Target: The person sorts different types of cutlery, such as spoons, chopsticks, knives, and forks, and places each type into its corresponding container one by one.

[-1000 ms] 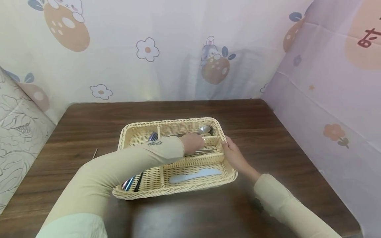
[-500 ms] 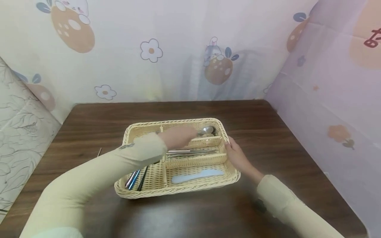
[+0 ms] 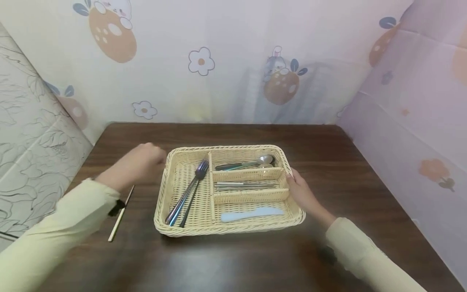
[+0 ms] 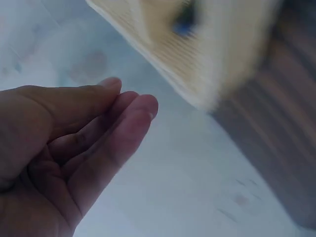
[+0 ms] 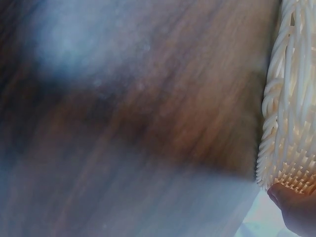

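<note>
A cream wicker basket with several compartments is in the middle of the head view. My right hand grips its right rim; in the right wrist view, part of that hand touches the weave. Beyond the basket's left rim, my left hand holds nothing, its fingers loosely bent in the left wrist view. Forks lie in the left compartment, and spoons in the far right one. Metal chopsticks fill the middle slot; a pale plastic knife lies in the near one.
One light wooden chopstick lies on the dark table, left of the basket and near my left forearm. A patterned cloth hangs behind the table and along both sides.
My left hand has left the spoon compartment and moved left, out past the basket's left rim, uncovering the forks and the wooden chopstick. The right hand stays on the rim.
</note>
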